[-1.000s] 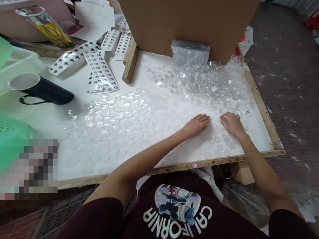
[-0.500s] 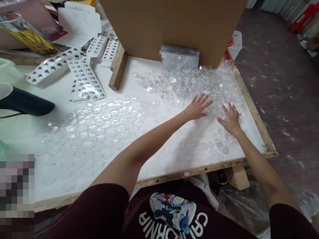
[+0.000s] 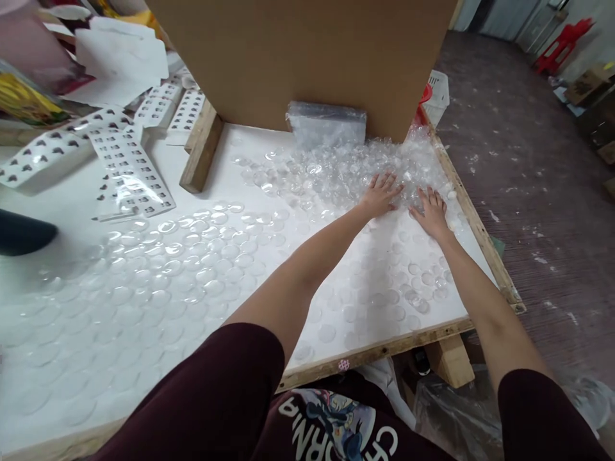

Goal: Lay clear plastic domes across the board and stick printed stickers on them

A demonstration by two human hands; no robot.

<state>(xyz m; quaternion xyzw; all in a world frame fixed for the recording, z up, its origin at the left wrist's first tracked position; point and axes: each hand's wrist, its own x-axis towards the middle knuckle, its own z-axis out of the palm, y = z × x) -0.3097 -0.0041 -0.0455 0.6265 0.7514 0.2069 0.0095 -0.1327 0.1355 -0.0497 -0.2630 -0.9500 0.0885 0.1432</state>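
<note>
A heap of clear glass discs (image 3: 336, 169) lies at the far right of a white board (image 3: 225, 179) with a wooden rim. My left hand (image 3: 382, 194) lies flat on the heap's near edge, fingers spread. My right hand (image 3: 431, 208) rests just to its right, fingers also stretched out on the discs. More clear discs (image 3: 182, 262) are laid flat, side by side, over the middle and left of the board. A few loose discs (image 3: 413, 288) lie near the board's right front corner.
A big cardboard box (image 3: 307, 57) stands at the back, with a clear plastic bag (image 3: 327, 125) against it. A wooden block (image 3: 202, 147), white punched card strips (image 3: 129, 169) and a dark mug (image 3: 22, 234) lie to the left. Bare floor is on the right.
Both hands have slid away from me, from the flat discs near the front up to the heap by the box. The view has shifted with them.
</note>
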